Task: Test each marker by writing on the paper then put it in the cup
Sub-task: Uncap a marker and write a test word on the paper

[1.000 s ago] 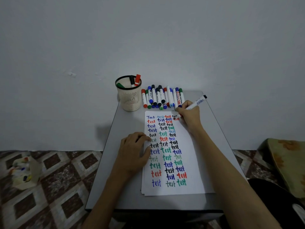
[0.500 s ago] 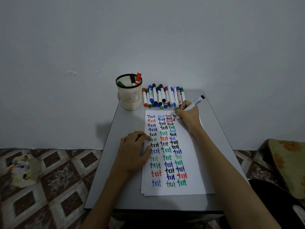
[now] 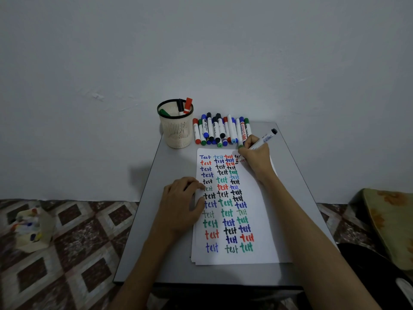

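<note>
Here, the right hand [image 3: 254, 158] is gripping a white marker [image 3: 265, 139] in a curled writing hold. The marker's tip is lying hidden behind the fingers at the upper right of the paper [image 3: 263, 220], beside the rows of coloured "test" words. The left hand [image 3: 181, 204] is resting on the paper's left edge, fingers loosely bent, holding nothing. The mesh cup [image 3: 176, 130] is standing near the table's [image 3: 172, 171] far left corner with three markers [image 3: 187, 105] sticking out of it. A row of loose markers [image 3: 221, 130] is lying just beside it, above the paper.
</note>
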### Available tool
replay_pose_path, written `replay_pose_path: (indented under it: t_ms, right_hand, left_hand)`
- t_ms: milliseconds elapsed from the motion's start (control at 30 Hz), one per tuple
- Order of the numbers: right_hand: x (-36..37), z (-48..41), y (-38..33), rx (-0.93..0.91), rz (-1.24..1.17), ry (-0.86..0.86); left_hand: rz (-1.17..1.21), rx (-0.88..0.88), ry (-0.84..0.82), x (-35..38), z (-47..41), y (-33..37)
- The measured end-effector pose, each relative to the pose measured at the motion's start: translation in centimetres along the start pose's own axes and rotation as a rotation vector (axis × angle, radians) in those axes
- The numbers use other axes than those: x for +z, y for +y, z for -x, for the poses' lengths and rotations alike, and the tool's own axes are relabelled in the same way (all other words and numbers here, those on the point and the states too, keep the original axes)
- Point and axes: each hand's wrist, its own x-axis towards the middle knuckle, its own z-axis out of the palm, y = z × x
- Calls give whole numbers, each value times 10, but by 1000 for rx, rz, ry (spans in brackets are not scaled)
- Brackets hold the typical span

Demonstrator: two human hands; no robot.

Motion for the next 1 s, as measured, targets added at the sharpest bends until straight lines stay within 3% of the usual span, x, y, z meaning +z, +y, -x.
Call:
replay_pose_path:
  t_ms: [200, 300, 400, 1000]
  right_hand:
    - [-1, 0, -1, 23, -5, -15]
    - [-4, 1, -1, 21, -132, 46]
    - [-7, 2, -2, 17, -255, 0]
    - [1, 2, 0, -2, 44, 5]
  left_hand:
    - [7, -4, -1, 1, 0, -1]
    - [4, -3, -3, 1, 0, -1]
    - [3, 0, -3, 0, -1, 0]
    - [-3, -2, -6, -1, 0, 1]
